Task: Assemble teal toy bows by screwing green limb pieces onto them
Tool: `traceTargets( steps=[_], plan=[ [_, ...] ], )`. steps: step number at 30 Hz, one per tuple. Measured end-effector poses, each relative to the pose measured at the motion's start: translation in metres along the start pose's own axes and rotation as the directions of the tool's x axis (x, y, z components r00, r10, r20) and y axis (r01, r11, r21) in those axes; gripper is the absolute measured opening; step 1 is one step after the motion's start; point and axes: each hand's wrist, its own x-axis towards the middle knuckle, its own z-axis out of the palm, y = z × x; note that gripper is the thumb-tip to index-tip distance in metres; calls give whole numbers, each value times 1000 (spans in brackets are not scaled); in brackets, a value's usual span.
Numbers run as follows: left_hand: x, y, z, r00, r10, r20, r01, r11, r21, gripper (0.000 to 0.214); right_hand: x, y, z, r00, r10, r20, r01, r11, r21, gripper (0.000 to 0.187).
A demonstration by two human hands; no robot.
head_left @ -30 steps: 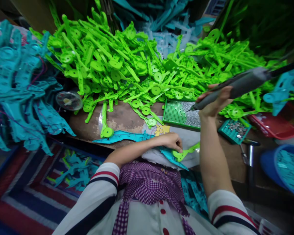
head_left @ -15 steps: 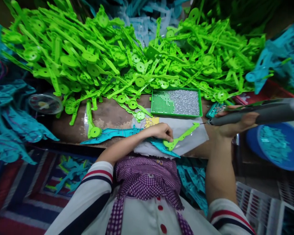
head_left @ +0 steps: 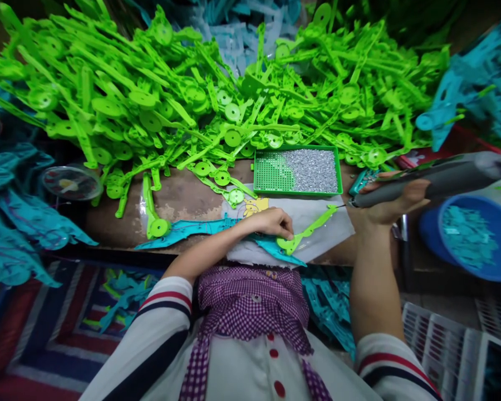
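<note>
My left hand (head_left: 273, 222) rests fingers-down on a green plastic strap (head_left: 307, 232) that lies over a teal strap (head_left: 192, 229) on a white cloth (head_left: 317, 217). It pins the green piece at its round end. My right hand (head_left: 390, 201) is wrapped around a grey powered screwdriver (head_left: 438, 181). Its thin tip points left, right at the far end of the green strap. Just beyond sits a green tray (head_left: 296, 171) half filled with small silver screws.
A big heap of green straps (head_left: 192, 94) fills the back of the brown table (head_left: 183, 197). Teal straps (head_left: 16, 223) pile up at left and far right. A blue bowl (head_left: 470, 236) of teal bits stands right, white crates (head_left: 442, 340) below it.
My right hand carried the screwdriver from the screw tray down and right to the green strap's end. The view shifted; my left hand stayed on the strap.
</note>
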Motion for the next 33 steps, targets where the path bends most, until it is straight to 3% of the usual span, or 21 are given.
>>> traceTargets(
  steps=[11, 15, 20, 24, 26, 29, 33],
  plan=[
    [1, -4, 1, 1000, 30, 10, -30, 1000, -4, 16, 4, 11, 3, 998, -25, 61, 20, 997, 72, 54],
    [1, -3, 0, 1000, 26, 18, -26, 1000, 1, 17, 5, 14, 4, 989, 10, 148, -26, 994, 104, 55],
    [1, -2, 1, 1000, 27, 11, -27, 1000, 15, 15, 4, 19, -3, 986, 29, 167, -45, 995, 92, 60],
    [0, -1, 2, 1000, 27, -3, -27, 1000, 4, 15, 5, 7, -2, 981, 65, 186, -73, 996, 41, 60],
    [0, -1, 2, 999, 35, 2, -35, 999, -4, 15, 6, -5, 9, 989, 19, 144, -31, 996, 79, 67],
    [0, -2, 1, 1000, 28, -4, -28, 1000, -2, 14, 0, -16, 43, 987, -56, 154, 22, 976, 217, 78],
    [2, -4, 2, 1000, 25, -11, -25, 999, -37, 13, -22, -1, 99, 939, -26, 342, -42, 981, 189, 68]
  ],
)
